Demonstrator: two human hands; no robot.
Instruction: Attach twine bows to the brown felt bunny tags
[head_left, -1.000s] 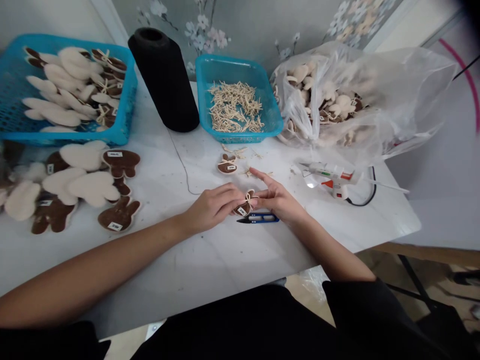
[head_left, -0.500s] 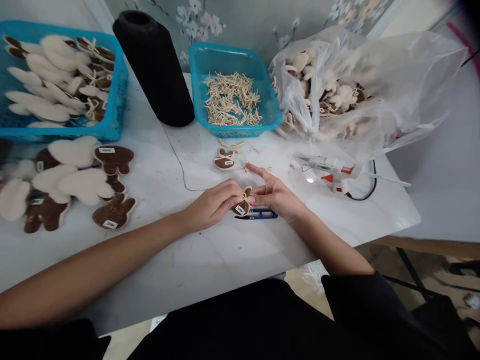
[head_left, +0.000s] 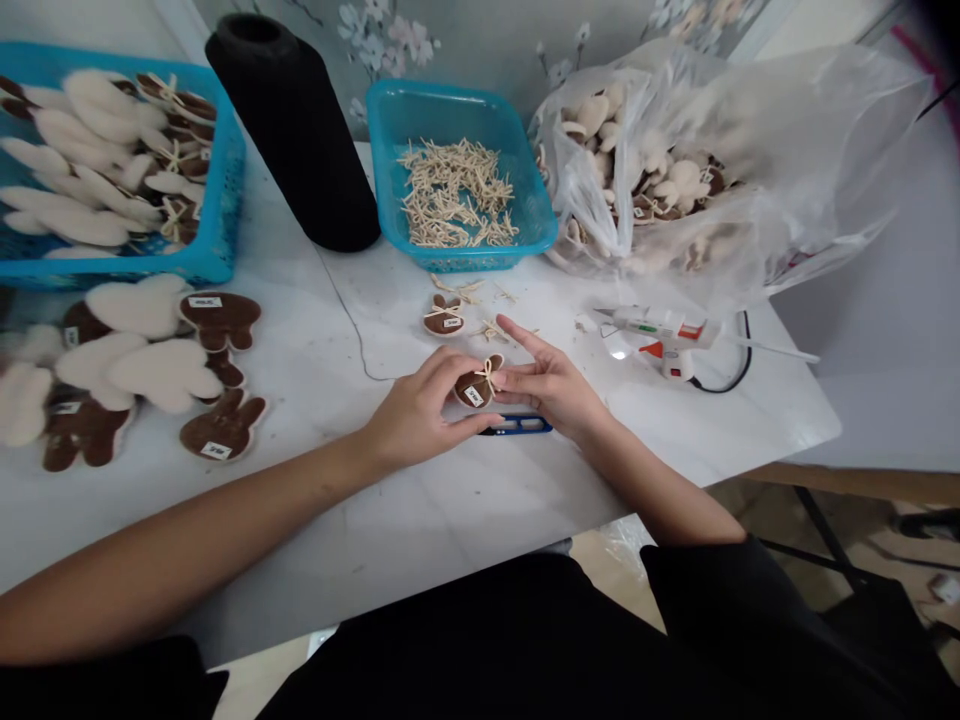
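Observation:
My left hand point(head_left: 420, 412) holds a small brown rabbit-shaped felt piece point(head_left: 472, 388) with a white label, just above the white table point(head_left: 465, 500). A tan raffia bow point(head_left: 489, 374) sits on its top edge. My right hand point(head_left: 551, 385) pinches that bow with thumb and middle fingers, the index finger stretched out. Blue thread snips point(head_left: 517, 427) lie on the table right under both hands. A second small brown rabbit with a bow point(head_left: 444, 316) lies a little farther back.
A blue tray of raffia bows point(head_left: 457, 190) and a black thread cone point(head_left: 296, 130) stand behind. A glue gun point(head_left: 660, 335) lies at right beside a plastic bag of rabbits point(head_left: 675, 180). A blue basket point(head_left: 112, 160) and loose cream and brown rabbits point(head_left: 142, 370) fill the left.
The rabbit piece has been lifted slightly and tilted so its brown face and label show more. My left fingers have shifted under it. The view has drifted a little.

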